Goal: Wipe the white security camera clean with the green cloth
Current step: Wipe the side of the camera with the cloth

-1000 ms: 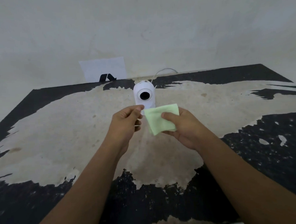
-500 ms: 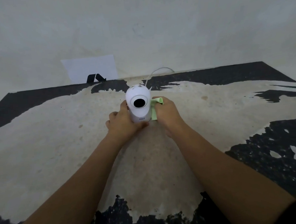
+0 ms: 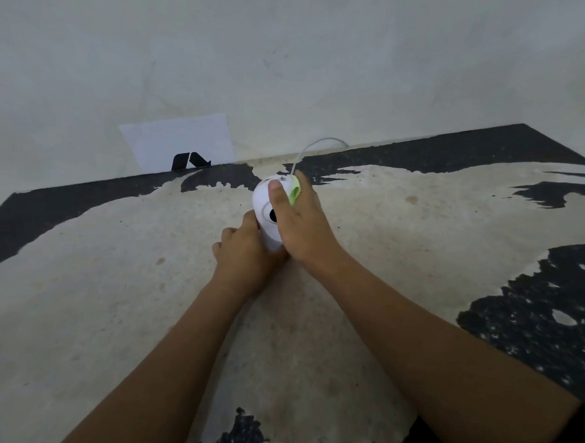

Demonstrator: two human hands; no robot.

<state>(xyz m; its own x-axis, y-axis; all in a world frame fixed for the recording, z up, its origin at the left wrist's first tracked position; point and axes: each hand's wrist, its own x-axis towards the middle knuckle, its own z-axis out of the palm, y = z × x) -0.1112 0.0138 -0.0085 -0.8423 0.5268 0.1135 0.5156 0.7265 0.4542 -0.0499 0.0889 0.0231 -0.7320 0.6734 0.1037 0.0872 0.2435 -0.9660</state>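
Observation:
The white security camera (image 3: 262, 202) stands upright on the worn table (image 3: 118, 281), its dark lens half hidden behind my thumb. My left hand (image 3: 243, 254) wraps around the camera's base from the left. My right hand (image 3: 301, 227) lies over the camera's right side and top, thumb across the front. It presses the green cloth (image 3: 294, 192) against the camera; only a small crumpled edge of the cloth shows beside my fingers.
A thin white cable (image 3: 314, 147) runs from the camera's back toward the wall. A white sheet with a black arrow mark (image 3: 182, 145) leans against the wall behind the table. The tabletop is peeled, black paint left at its edges.
My right hand has slid with the cloth from the camera's right side up over its top and front, covering part of the lens. The left hand stays on the base.

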